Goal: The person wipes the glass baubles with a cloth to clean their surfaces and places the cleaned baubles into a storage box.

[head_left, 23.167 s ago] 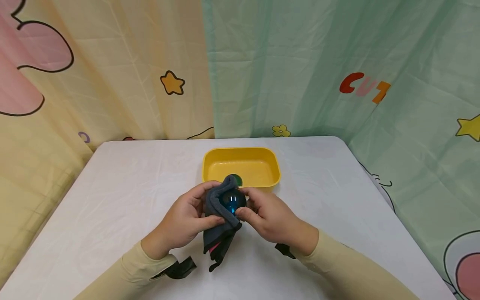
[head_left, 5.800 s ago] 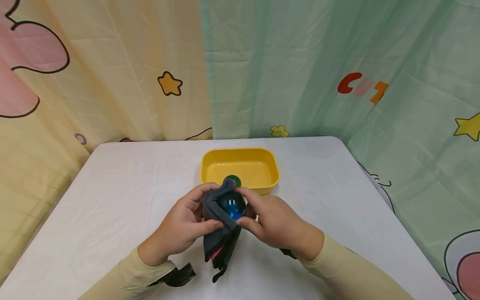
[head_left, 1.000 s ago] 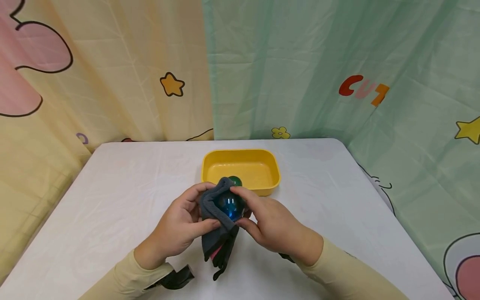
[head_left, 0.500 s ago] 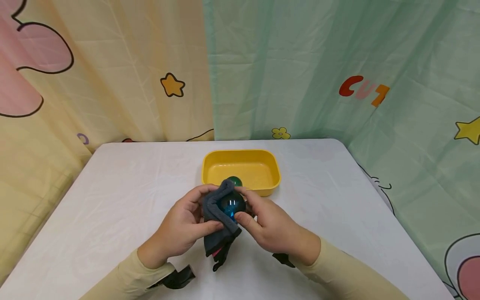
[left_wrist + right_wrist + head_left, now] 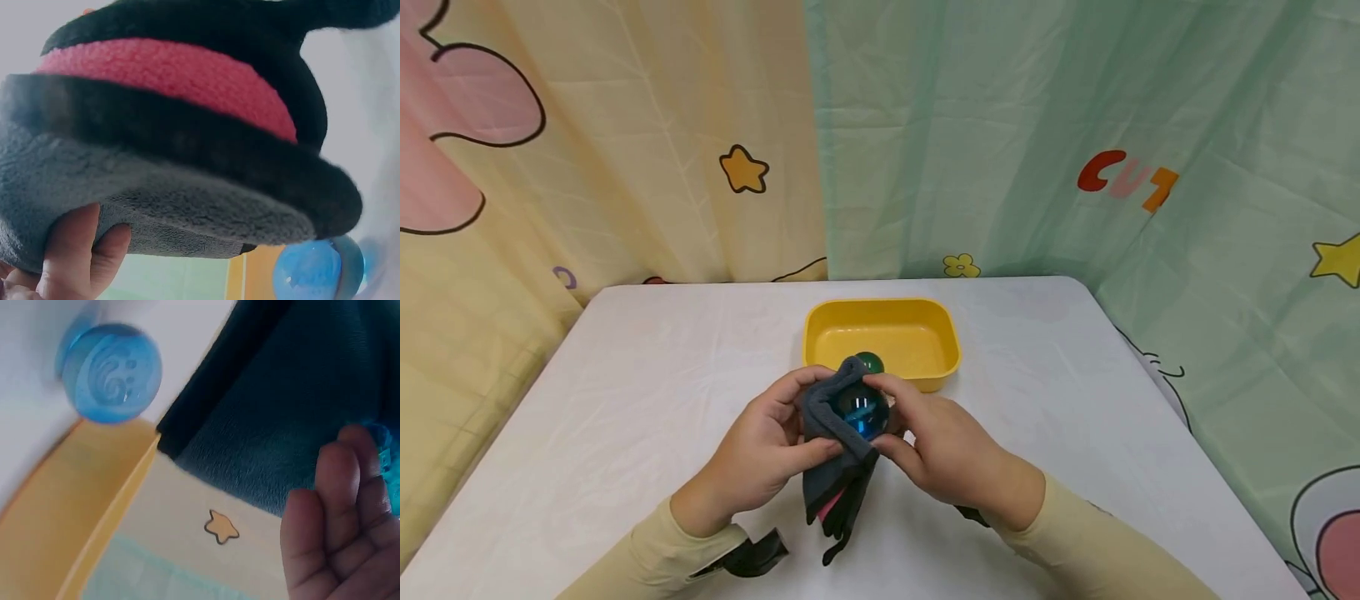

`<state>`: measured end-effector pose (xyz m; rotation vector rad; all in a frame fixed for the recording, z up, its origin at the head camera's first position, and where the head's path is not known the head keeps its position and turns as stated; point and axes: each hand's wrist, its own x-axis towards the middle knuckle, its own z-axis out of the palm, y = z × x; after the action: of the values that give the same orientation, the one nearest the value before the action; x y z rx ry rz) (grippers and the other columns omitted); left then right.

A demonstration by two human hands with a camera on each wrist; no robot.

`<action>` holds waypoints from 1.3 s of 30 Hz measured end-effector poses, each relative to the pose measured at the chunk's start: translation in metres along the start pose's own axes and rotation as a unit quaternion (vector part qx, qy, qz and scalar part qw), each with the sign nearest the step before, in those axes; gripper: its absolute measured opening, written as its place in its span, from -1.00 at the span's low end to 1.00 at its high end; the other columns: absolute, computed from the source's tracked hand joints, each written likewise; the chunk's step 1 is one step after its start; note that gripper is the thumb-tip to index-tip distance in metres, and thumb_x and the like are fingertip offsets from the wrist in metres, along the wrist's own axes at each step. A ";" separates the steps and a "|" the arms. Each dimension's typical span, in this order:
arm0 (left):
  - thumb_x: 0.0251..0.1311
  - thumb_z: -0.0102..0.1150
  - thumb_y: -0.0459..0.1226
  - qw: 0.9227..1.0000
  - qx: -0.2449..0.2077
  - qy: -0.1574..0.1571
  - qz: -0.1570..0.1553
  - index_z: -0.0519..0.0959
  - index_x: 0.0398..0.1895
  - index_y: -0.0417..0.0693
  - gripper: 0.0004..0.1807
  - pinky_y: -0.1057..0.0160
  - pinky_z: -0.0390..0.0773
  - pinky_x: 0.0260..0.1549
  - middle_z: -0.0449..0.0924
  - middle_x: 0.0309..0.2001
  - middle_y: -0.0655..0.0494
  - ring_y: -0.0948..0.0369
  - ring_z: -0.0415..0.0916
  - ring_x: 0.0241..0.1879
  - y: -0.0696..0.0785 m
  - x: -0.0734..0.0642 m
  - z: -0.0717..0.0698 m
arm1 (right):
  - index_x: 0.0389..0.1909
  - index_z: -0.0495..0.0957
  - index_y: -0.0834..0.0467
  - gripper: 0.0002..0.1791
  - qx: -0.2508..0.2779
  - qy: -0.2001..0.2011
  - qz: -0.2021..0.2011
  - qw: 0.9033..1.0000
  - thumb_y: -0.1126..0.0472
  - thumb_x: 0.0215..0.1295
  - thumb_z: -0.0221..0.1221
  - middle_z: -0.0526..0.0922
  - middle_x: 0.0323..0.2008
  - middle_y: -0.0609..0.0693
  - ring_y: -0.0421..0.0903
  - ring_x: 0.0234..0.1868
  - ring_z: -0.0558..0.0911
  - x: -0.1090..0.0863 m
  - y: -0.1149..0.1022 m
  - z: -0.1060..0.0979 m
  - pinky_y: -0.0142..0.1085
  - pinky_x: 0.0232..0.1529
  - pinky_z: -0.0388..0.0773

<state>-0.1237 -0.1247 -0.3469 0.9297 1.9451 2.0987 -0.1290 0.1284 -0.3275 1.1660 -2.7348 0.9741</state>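
A folded grey-blue cloth with black edging and a pink inner layer is gripped by my left hand, thumb on its near face. Wrapped partly in it is a glossy, see-through blue round piece. My right hand holds this piece from the right, forefinger at its top and thumb at its lower edge. Most of the piece's left side is hidden by the cloth. In the right wrist view, only a teal bit of it shows beside my fingertips.
A yellow tray lies behind the hands on the white-covered table. At its near side stands a smaller see-through round piece, greenish in the head view, blue with an embossed swirl in the right wrist view. Patterned curtains surround the table.
Over the last half second, my right thumb has slid from the blue piece's face to its lower edge. Both hands and the cloth have shifted slightly left. The same hold shows in the older frames.
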 end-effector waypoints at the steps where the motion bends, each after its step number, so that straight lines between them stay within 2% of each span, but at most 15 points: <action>1: 0.34 0.31 -0.49 1.000 0.002 0.000 -0.005 0.29 0.41 -0.32 -0.37 0.27 0.75 0.04 0.55 0.20 -0.04 0.21 0.68 0.03 0.000 0.000 0.001 | 0.50 0.16 0.23 -0.30 0.029 -0.008 0.013 0.999 0.15 0.51 0.27 0.77 -0.27 -0.05 -0.30 -0.42 0.57 0.000 0.000 0.000 -0.43 -0.32 0.64; 4: 0.33 0.34 -0.48 1.000 0.007 0.001 -0.022 0.32 0.42 -0.25 -0.36 0.26 0.76 0.02 0.54 0.18 -0.17 0.20 0.69 0.00 0.000 0.000 0.003 | 0.45 0.24 0.25 -0.44 0.127 -0.025 0.057 0.990 0.12 0.61 0.15 0.78 -0.32 -0.05 -0.34 -0.44 0.58 0.000 0.001 0.001 -0.46 -0.30 0.66; 7: 0.32 0.35 -0.48 1.000 0.011 0.001 -0.022 0.32 0.42 -0.25 -0.36 0.24 0.78 -0.01 0.54 0.18 -0.25 0.19 0.69 -0.02 -0.001 -0.001 0.005 | 0.43 0.31 0.24 -0.51 0.162 -0.019 0.071 0.984 0.08 0.67 0.05 0.81 -0.20 -0.01 -0.31 -0.30 0.67 0.000 0.000 0.003 -0.40 -0.13 0.73; 10: 0.32 0.34 -0.50 1.000 0.011 0.006 -0.007 0.30 0.42 -0.29 -0.35 0.24 0.78 -0.01 0.57 0.20 -0.16 0.20 0.70 0.00 -0.001 0.000 0.005 | 0.56 0.18 0.21 -0.39 0.127 -0.009 0.063 0.990 0.07 0.66 0.07 0.80 -0.09 0.00 -0.28 -0.21 0.68 -0.002 -0.003 0.004 -0.37 -0.08 0.72; 14: 0.33 0.29 -0.54 1.000 -0.001 0.016 0.013 0.26 0.43 -0.35 -0.35 0.26 0.75 0.05 0.57 0.26 0.02 0.21 0.69 0.08 0.000 0.000 0.003 | 0.67 -0.05 0.09 -0.15 0.053 -0.012 0.040 0.998 0.19 0.56 0.21 0.75 0.03 0.00 -0.24 -0.13 0.67 -0.005 -0.009 0.003 -0.33 -0.01 0.72; 18: 0.33 0.28 -0.55 1.000 -0.007 0.009 0.017 0.26 0.43 -0.34 -0.35 0.24 0.74 0.08 0.54 0.28 0.04 0.20 0.68 0.11 0.003 -0.001 0.003 | 0.62 0.06 0.09 -0.17 -0.025 0.003 0.006 1.000 0.27 0.47 0.29 0.71 0.18 0.06 -0.14 -0.05 0.73 -0.005 -0.010 0.002 -0.22 0.09 0.75; 21: 0.32 0.31 -0.53 1.000 -0.007 -0.002 0.012 0.27 0.43 -0.31 -0.34 0.24 0.74 0.08 0.53 0.27 0.01 0.20 0.66 0.11 0.005 -0.001 0.004 | 0.58 0.12 0.17 -0.20 -0.055 0.024 -0.021 0.998 0.28 0.45 0.31 0.68 0.25 0.12 -0.08 0.00 0.76 -0.007 -0.009 0.002 -0.17 0.11 0.76; 24: 0.32 0.32 -0.52 1.000 -0.010 -0.011 0.014 0.27 0.43 -0.31 -0.34 0.24 0.74 0.09 0.51 0.27 0.02 0.20 0.65 0.13 0.005 0.000 0.005 | 0.56 0.13 0.20 -0.21 -0.046 0.027 -0.032 0.998 0.25 0.45 0.31 0.71 0.20 0.11 -0.13 -0.08 0.77 -0.009 -0.008 0.002 -0.26 0.04 0.77; 26: 0.33 0.31 -0.51 1.000 -0.016 -0.017 0.014 0.27 0.43 -0.30 -0.35 0.25 0.74 0.08 0.52 0.27 0.05 0.21 0.65 0.12 0.005 0.000 0.005 | 0.55 0.12 0.22 -0.23 -0.013 0.016 -0.018 1.000 0.21 0.48 0.29 0.77 0.03 0.06 -0.24 -0.24 0.71 -0.009 -0.007 0.001 -0.37 -0.11 0.75; 28: 0.35 0.31 -0.49 0.999 -0.021 -0.023 0.015 0.26 0.43 -0.30 -0.35 0.25 0.74 0.07 0.52 0.27 0.05 0.21 0.65 0.11 0.005 0.001 0.005 | 0.51 0.16 0.23 -0.31 0.053 -0.001 0.005 0.999 0.16 0.53 0.24 0.80 -0.12 0.01 -0.31 -0.33 0.65 -0.008 -0.006 -0.001 -0.42 -0.21 0.71; 31: 0.33 0.33 -0.49 0.999 -0.024 -0.021 0.005 0.27 0.43 -0.28 -0.34 0.25 0.76 0.03 0.53 0.25 0.05 0.22 0.66 0.08 0.005 0.000 0.008 | 0.41 0.29 0.26 -0.47 0.153 -0.008 0.036 0.988 0.11 0.60 0.14 0.81 -0.28 -0.01 -0.35 -0.38 0.62 -0.007 -0.004 -0.003 -0.43 -0.25 0.70; 33: 0.32 0.33 -0.50 1.000 -0.019 -0.016 0.005 0.27 0.43 -0.28 -0.33 0.24 0.77 0.02 0.53 0.24 0.03 0.22 0.67 0.07 0.005 0.000 0.009 | 0.38 0.37 0.24 -0.54 0.179 0.001 0.047 0.983 0.09 0.63 0.08 0.82 -0.23 -0.01 -0.30 -0.31 0.66 -0.007 -0.004 -0.002 -0.39 -0.20 0.72; 35: 0.30 0.34 -0.52 1.000 -0.009 -0.007 0.011 0.28 0.43 -0.28 -0.32 0.23 0.77 0.00 0.55 0.23 0.02 0.22 0.67 0.06 0.005 0.001 0.011 | 0.45 0.33 0.24 -0.49 0.164 0.015 0.046 0.985 0.07 0.65 0.05 0.81 -0.14 0.00 -0.27 -0.23 0.69 -0.008 -0.007 -0.001 -0.36 -0.12 0.75; 39: 0.28 0.35 -0.54 1.000 0.005 0.012 0.024 0.29 0.43 -0.26 -0.31 0.23 0.76 0.04 0.58 0.24 0.04 0.21 0.67 0.08 0.006 0.001 0.012 | 0.64 0.00 0.16 -0.24 0.086 0.019 0.041 0.995 0.11 0.61 0.14 0.75 0.05 0.00 -0.26 -0.11 0.70 -0.012 -0.014 0.000 -0.30 0.02 0.75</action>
<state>-0.1158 -0.1149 -0.3409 0.9678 1.9640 2.1376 -0.1111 0.1280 -0.3227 1.0514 -2.7336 1.2497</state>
